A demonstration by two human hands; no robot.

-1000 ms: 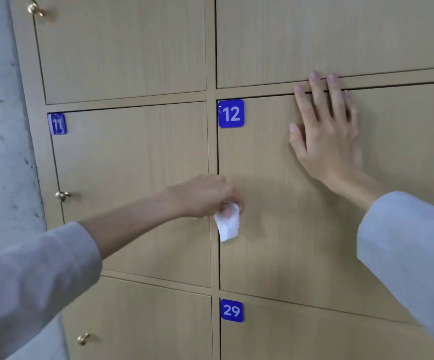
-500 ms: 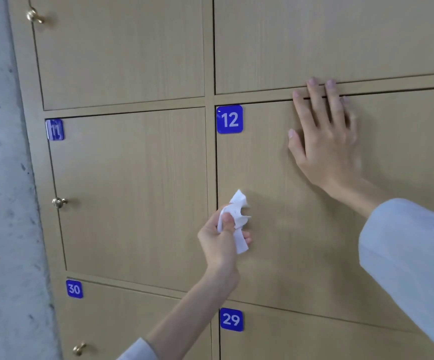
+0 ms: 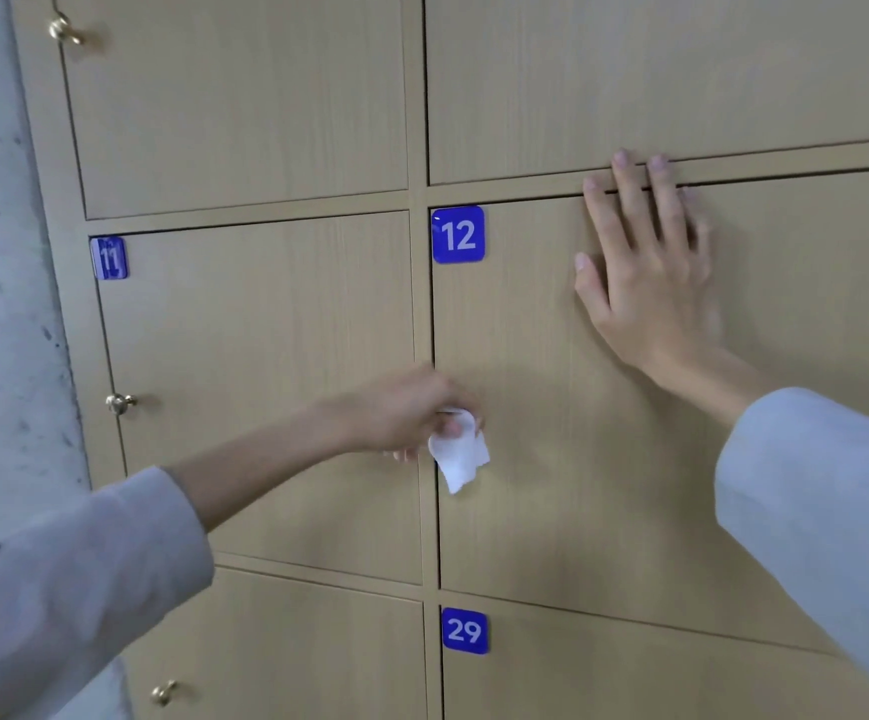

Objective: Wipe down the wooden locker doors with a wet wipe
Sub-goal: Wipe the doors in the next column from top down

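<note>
White wet wipe (image 3: 457, 454) bunched in left hand (image 3: 401, 413), fingers curled round it, at left edge of locker door 12 (image 3: 567, 433). Right hand (image 3: 645, 272) flat, fingers straight, pressed on that door's top. Blue tag 12 (image 3: 458, 234) between.

Left hand (image 3: 401, 413) curled round a crumpled white wet wipe (image 3: 457, 454) at the left edge of locker door 12 (image 3: 552, 433), right hand (image 3: 645, 272) laid flat on that door's upper part — fingertips over its top gap, blue number plates 11 (image 3: 109, 258), 12 (image 3: 458, 234), 29 (image 3: 464, 630) seen, brass knob (image 3: 119, 403) fixed on door 11 (image 3: 266, 381), grey wall (image 3: 1, 304) seen at far left.
</note>
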